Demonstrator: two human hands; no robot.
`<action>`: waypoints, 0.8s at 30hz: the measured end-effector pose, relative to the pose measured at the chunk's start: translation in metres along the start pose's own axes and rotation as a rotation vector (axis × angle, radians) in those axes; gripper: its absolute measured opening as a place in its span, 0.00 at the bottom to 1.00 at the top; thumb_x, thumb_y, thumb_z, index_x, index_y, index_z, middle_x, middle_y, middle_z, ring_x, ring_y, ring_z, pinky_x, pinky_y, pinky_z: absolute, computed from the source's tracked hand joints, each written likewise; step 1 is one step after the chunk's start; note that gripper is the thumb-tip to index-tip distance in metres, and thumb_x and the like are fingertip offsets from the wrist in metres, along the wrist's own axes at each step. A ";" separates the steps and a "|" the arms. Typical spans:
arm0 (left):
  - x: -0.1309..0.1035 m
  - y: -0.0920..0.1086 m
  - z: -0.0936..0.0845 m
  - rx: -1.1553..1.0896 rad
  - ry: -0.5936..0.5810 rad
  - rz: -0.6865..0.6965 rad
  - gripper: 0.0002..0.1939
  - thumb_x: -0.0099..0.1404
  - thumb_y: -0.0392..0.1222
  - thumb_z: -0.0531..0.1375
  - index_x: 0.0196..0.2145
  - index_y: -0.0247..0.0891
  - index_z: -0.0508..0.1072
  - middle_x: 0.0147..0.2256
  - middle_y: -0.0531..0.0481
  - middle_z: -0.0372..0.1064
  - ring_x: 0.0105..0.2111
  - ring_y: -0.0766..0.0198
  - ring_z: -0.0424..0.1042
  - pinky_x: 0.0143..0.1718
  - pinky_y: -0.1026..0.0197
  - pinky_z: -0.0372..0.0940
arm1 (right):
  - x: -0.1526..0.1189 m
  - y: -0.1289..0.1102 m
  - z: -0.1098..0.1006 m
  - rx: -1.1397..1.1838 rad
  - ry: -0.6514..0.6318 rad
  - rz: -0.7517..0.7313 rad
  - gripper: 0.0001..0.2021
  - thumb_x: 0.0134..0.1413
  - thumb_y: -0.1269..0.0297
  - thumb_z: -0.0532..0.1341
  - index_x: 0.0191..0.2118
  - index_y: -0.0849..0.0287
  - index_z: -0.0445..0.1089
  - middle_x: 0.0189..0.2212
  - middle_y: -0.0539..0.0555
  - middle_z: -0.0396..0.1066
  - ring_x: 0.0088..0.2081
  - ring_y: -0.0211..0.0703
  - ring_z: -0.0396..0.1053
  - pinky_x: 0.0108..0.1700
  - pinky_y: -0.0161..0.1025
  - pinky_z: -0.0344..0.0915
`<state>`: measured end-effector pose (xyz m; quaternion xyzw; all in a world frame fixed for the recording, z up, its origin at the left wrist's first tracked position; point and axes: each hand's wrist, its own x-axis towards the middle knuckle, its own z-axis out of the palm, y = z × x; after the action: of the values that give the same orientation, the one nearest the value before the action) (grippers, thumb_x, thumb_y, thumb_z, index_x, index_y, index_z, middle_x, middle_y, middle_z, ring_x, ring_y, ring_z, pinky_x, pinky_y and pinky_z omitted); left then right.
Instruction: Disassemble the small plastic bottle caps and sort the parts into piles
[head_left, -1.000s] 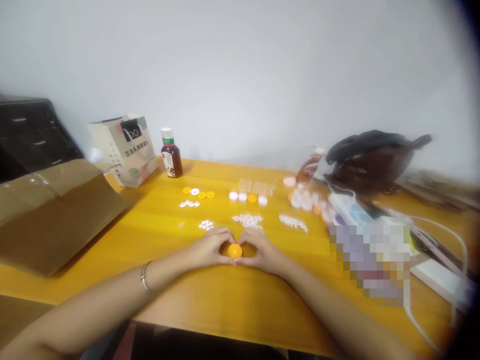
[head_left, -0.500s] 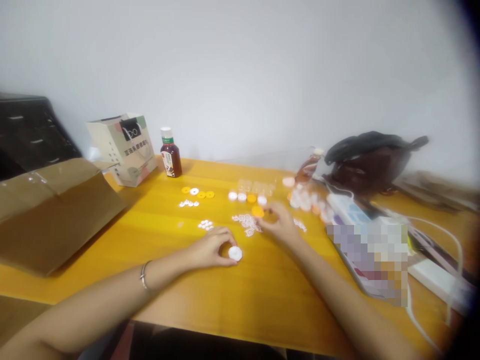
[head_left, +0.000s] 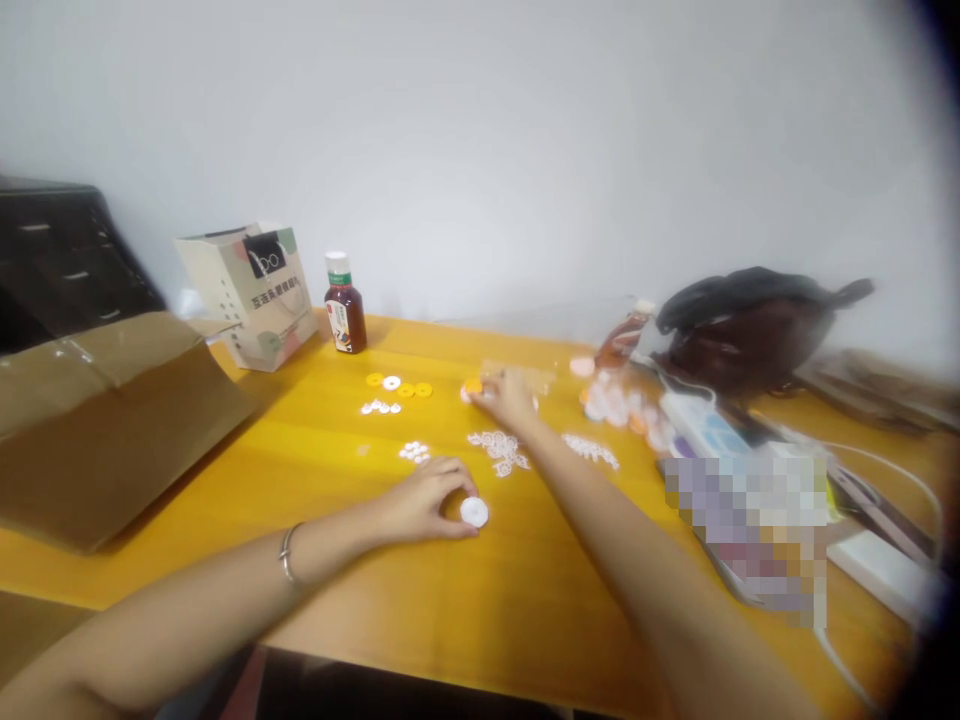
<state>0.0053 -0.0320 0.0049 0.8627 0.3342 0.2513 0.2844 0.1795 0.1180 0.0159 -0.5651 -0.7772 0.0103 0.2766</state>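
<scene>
My left hand [head_left: 431, 502] pinches a white round disc [head_left: 474, 512] between thumb and fingers, low over the table. Farther out, my right hand [head_left: 511, 400] has its fingertips on an orange disc [head_left: 472, 385], at the left end of a row of round pieces. A white disc [head_left: 466, 396] shows just beneath the orange one; the hand hides most of the row. Nearer me lie a pile of white lacy pieces [head_left: 499, 450] and a second white cluster [head_left: 590, 450]. Small white pieces [head_left: 414, 452] rest beyond my left hand.
Yellow and white rings [head_left: 406, 390] lie left of centre, with small white parts [head_left: 381, 407] before them. At left stand a cardboard box [head_left: 112, 420], a paper bag [head_left: 262, 300] and a bottle [head_left: 346, 320]. Pale discs [head_left: 611, 402], a power strip [head_left: 694, 425] and a dark bag [head_left: 739, 330] occupy the right.
My right hand has moved left and farther away, carrying the orange disc from near the lacy pile to the left end of the row. My left hand keeps its pinch on the white disc.
</scene>
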 end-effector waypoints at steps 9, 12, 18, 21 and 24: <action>0.000 -0.001 0.000 -0.009 0.000 -0.003 0.16 0.52 0.45 0.64 0.39 0.40 0.68 0.39 0.49 0.63 0.40 0.59 0.63 0.44 0.57 0.59 | 0.000 -0.004 0.001 -0.062 -0.037 0.044 0.17 0.45 0.49 0.60 0.37 0.55 0.74 0.41 0.58 0.63 0.45 0.53 0.59 0.46 0.48 0.54; 0.000 -0.001 0.000 -0.008 0.004 0.001 0.16 0.53 0.45 0.64 0.39 0.40 0.68 0.39 0.48 0.63 0.40 0.59 0.63 0.44 0.57 0.59 | -0.001 -0.005 -0.002 -0.031 -0.036 0.065 0.19 0.44 0.48 0.60 0.38 0.55 0.74 0.42 0.58 0.63 0.46 0.54 0.59 0.46 0.49 0.54; 0.000 -0.001 0.000 0.010 -0.003 0.002 0.17 0.53 0.46 0.64 0.39 0.40 0.68 0.39 0.49 0.63 0.40 0.59 0.63 0.44 0.57 0.58 | -0.008 -0.005 -0.009 0.099 0.048 0.074 0.17 0.47 0.53 0.60 0.40 0.57 0.73 0.41 0.58 0.64 0.46 0.53 0.59 0.47 0.48 0.56; 0.000 -0.001 0.000 0.025 0.001 0.006 0.17 0.53 0.46 0.64 0.39 0.40 0.68 0.39 0.48 0.63 0.41 0.59 0.63 0.45 0.57 0.58 | -0.029 -0.007 -0.017 0.235 0.042 -0.024 0.11 0.52 0.58 0.56 0.37 0.56 0.73 0.37 0.55 0.66 0.43 0.48 0.62 0.46 0.46 0.58; -0.001 -0.002 0.000 0.024 0.004 0.014 0.17 0.53 0.46 0.64 0.40 0.40 0.68 0.39 0.48 0.64 0.41 0.58 0.63 0.45 0.57 0.58 | -0.068 -0.012 -0.032 0.394 -0.055 -0.173 0.09 0.54 0.60 0.55 0.32 0.57 0.70 0.32 0.53 0.67 0.36 0.42 0.64 0.41 0.41 0.61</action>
<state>0.0043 -0.0315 0.0032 0.8679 0.3317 0.2508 0.2717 0.1976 0.0440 0.0179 -0.4309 -0.8129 0.1540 0.3603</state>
